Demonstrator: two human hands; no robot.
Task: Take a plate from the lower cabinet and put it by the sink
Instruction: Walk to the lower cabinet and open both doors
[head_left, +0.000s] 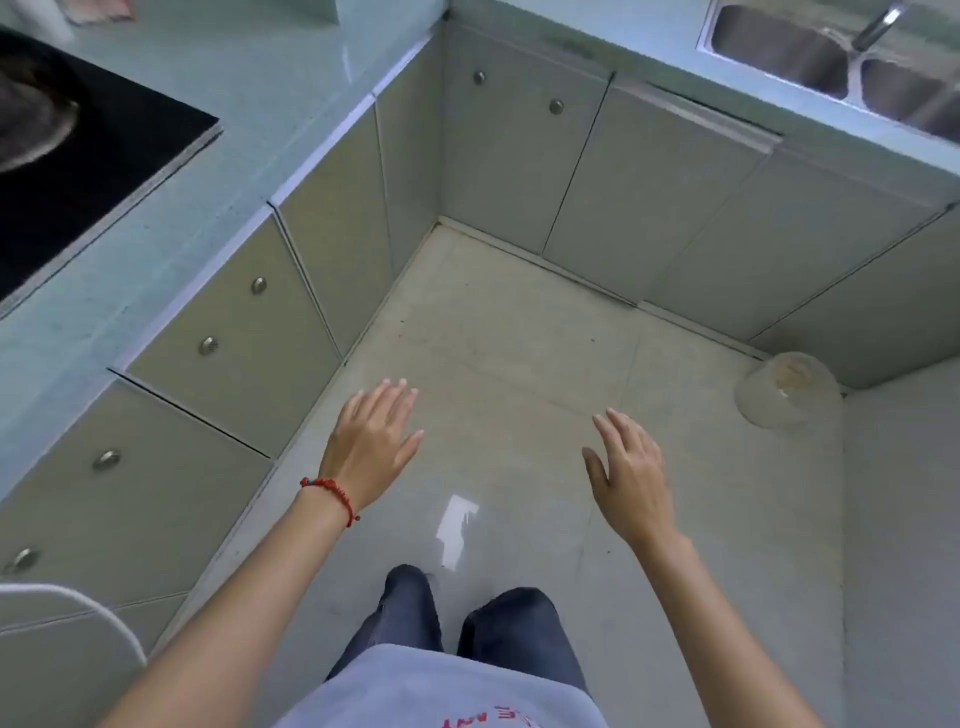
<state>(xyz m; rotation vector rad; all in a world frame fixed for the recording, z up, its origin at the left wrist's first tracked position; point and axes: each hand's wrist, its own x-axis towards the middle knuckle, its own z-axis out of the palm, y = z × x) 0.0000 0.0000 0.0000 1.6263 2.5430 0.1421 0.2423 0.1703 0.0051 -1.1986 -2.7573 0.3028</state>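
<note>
My left hand (371, 441) and my right hand (631, 478) hang open over the floor, fingers spread, holding nothing. A red bracelet circles the left wrist. Lower cabinet doors (239, 332) with round metal knobs run along the left under the counter, and more doors (519, 150) stand at the back corner; all look closed. The steel double sink (810, 52) with its faucet sits at the top right in the pale blue counter. No plate is visible.
A black cooktop (93, 156) lies on the left counter. A translucent upturned container (787, 389) stands on the floor at the right by the cabinet base. A white curved rim (104, 618) shows at the lower left. My legs stand on the tiled floor (519, 338).
</note>
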